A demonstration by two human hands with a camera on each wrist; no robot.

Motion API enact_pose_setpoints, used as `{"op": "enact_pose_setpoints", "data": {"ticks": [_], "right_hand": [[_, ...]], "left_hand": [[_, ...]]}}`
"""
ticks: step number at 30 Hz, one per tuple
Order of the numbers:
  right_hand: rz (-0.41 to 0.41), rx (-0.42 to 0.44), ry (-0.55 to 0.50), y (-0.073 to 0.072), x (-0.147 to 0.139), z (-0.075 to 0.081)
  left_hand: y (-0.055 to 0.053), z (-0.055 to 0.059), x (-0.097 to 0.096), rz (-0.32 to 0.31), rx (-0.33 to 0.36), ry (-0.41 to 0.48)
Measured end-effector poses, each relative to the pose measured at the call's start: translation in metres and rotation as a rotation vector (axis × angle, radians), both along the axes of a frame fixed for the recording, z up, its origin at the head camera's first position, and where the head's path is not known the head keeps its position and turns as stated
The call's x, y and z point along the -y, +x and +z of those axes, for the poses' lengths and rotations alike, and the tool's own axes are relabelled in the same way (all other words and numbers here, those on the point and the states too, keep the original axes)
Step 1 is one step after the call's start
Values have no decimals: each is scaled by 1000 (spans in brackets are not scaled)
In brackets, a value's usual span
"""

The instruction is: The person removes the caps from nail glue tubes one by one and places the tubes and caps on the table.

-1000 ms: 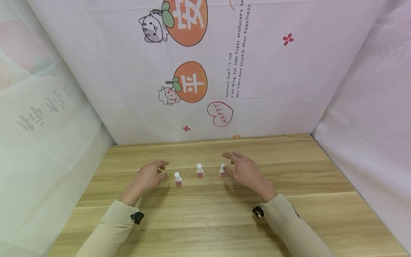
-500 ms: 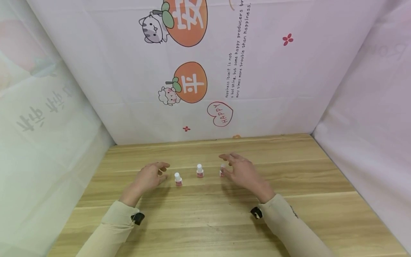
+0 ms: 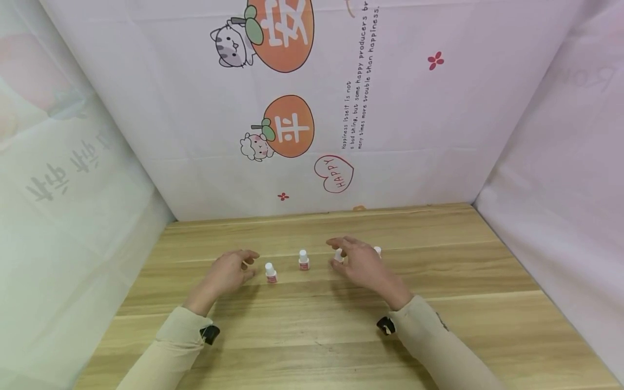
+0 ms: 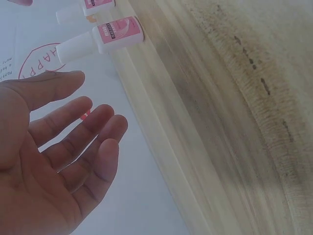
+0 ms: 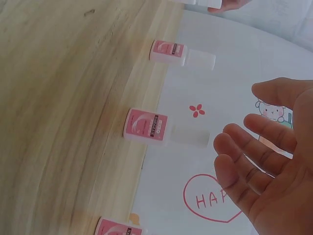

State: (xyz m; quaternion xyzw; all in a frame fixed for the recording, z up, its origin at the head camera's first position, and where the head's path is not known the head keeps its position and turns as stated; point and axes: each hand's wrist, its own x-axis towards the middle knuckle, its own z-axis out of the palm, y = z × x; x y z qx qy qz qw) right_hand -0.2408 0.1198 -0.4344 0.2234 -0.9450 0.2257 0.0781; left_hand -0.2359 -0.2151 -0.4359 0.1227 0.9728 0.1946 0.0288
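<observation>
Small white bottles with pink labels and white caps stand upright in a row on the wooden table. My left hand (image 3: 228, 275) is held just left of the leftmost bottle (image 3: 271, 274), apart from it. In the left wrist view its fingers (image 4: 110, 159) are relaxed and hold nothing. My right hand (image 3: 363, 265) hovers at the third bottle (image 3: 339, 254), partly hiding it. Between the two hands stands the middle bottle (image 3: 304, 261). Behind the right hand, the cap of another bottle (image 3: 377, 251) shows. In the right wrist view the right fingers (image 5: 230, 169) are loosely bent, near a bottle (image 5: 146, 127).
The wooden table (image 3: 302, 336) meets a white printed cloth (image 3: 400, 135) at its back edge. Cloth walls also rise at the left (image 3: 73, 216) and right (image 3: 560, 189). Dark bands (image 3: 210, 333) sit at the sleeve cuffs.
My right hand has shifted left over the third bottle, uncovering the cap of another bottle behind it. My left hand has edged slightly right. The bottles stay where they were.
</observation>
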Motion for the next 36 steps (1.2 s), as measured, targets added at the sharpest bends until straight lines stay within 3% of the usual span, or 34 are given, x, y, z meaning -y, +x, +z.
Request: {"op": "enact_pose_setpoints", "data": {"ticks": [11, 25, 36], "right_hand": [[95, 37, -139, 6, 8, -3], [80, 8, -140, 9, 19, -3], [60, 89, -172, 10, 25, -7]], "left_hand": [[4, -1, -2, 24, 36, 24], [4, -8, -3, 5, 45, 69], [4, -13, -4, -10, 38, 123]]}}
